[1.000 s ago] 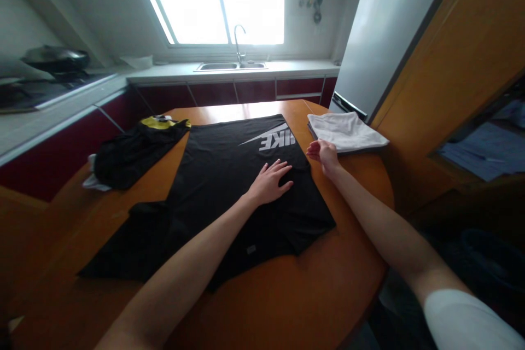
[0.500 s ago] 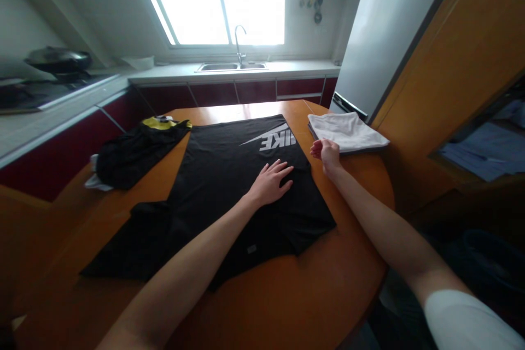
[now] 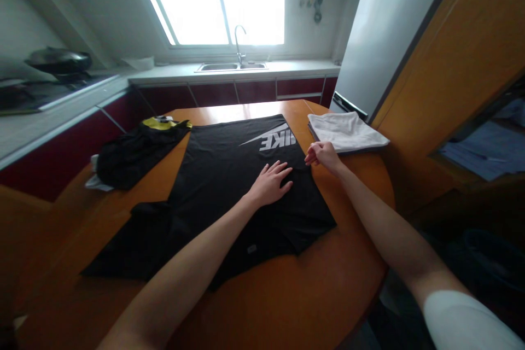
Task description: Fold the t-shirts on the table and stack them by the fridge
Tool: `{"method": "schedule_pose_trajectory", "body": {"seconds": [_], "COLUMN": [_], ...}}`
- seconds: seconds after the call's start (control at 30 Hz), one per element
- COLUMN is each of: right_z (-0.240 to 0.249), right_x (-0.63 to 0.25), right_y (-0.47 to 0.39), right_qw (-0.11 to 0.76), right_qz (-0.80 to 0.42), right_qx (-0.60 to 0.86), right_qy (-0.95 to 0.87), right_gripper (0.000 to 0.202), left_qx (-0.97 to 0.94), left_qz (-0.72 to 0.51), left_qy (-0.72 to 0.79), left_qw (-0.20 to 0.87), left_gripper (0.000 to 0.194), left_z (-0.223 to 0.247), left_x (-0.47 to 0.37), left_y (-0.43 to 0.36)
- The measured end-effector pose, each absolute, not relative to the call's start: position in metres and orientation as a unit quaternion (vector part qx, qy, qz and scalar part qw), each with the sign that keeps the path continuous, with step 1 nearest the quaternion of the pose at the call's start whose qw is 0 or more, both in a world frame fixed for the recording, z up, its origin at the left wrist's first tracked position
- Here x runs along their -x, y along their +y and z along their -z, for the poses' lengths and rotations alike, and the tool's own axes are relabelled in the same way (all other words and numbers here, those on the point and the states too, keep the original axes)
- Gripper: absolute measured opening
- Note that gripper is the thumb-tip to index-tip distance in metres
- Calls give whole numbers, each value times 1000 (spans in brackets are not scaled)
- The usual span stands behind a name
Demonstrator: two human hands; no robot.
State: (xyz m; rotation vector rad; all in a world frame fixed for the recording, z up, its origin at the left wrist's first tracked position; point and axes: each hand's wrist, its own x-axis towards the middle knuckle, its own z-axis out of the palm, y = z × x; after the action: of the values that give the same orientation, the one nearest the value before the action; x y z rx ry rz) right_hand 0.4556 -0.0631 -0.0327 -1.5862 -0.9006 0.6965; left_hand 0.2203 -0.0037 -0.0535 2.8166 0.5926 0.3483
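At the near right corner of the view we record a pale sleeve point(image 3: 463, 317) on the person's right arm. In front of us stands an orange-brown wooden table point(image 3: 287, 306) with a rounded right edge. A black T-shirt point(image 3: 217, 169) lies spread over its middle, the neck end, with a small pale label point(image 3: 251, 249), toward the table's near edge and the hem toward the far edge. One sleeve extends toward the table's near left corner and is partly bunched where it meets the body.

We find the left hand point(image 3: 269, 185) open, palm down on the shirt, fingers spread. The right hand point(image 3: 322, 155) is at the shirt's right side, fingers curled; we cannot tell whether they grip the fabric. Just beyond the left hand, a pale print point(image 3: 273, 139) of lettering and a swoosh runs to the garment's right side.

Near the table's left edge we note a heap of black clothing point(image 3: 129, 158) with yellow and white parts. By the far right edge, just beyond the right hand, lies a folded stack point(image 3: 346, 130), white on top and dark beneath.

Farther off, we observe a pan point(image 3: 57, 59) on the stove at left, a sink point(image 3: 219, 66) with a curved tap point(image 3: 237, 44), and a bright window point(image 3: 254, 0).
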Motion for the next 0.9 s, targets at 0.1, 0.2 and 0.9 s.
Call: {"method": "schedule_pose_trajectory", "body": {"seconds": [0.1,0.2,0.9], "right_z": [41,47,47], "right_x": [-459,-463,-477], "right_y": [-61,-59,-60], "right_qw": [518,521,459], "right_qz": [-284,-258,-136], "right_qx": [704,711,735], "right_qy": [-395,-396,-480], "right_gripper": [29,29,33], "left_qx": [-966,-965,-932], "left_qz": [-117,-115,-262], "left_qy": [200,201,186], "left_qw": [119,119,169], "left_gripper": [53,53,41], "left_z": [54,54,47], "left_x": [-220,-221,-225], "left_y": [-4,-4,1]}}
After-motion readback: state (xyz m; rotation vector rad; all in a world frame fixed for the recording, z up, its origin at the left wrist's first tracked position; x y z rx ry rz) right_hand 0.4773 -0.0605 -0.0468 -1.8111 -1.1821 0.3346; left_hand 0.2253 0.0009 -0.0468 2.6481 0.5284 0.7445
